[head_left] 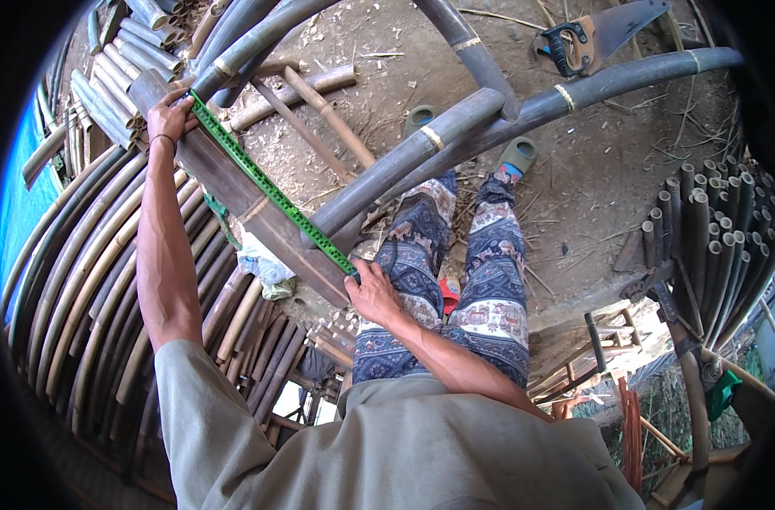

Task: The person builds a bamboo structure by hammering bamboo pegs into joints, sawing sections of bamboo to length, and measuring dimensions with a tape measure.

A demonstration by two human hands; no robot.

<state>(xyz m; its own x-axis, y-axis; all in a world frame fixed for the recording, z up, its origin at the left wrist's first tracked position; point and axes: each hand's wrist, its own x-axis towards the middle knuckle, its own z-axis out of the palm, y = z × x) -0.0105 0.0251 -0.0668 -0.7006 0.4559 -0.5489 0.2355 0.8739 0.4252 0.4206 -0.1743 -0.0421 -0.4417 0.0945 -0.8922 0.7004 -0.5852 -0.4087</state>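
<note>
A green tape measure (264, 184) is pulled straight along a wide, dark bamboo piece (256, 212) that slants down from the upper left. My left hand (170, 119) pinches the tape's far end at the top of this piece. The tape's near end is in my right hand (373, 291), beside my thigh, with the fingers closed round it; whether a case is under them is hidden. Thick, dark bamboo poles (404, 163) with pale joint rings rest against the wide piece on its right side and join into a frame.
A handsaw (600, 38) lies on the dirt ground at the upper right. Curved bamboo poles (90, 280) are stacked at the left, with cut lengths (128, 64) above them. More poles (715, 225) stand bundled at the right. A plastic bag (264, 262) sits beside the wide piece.
</note>
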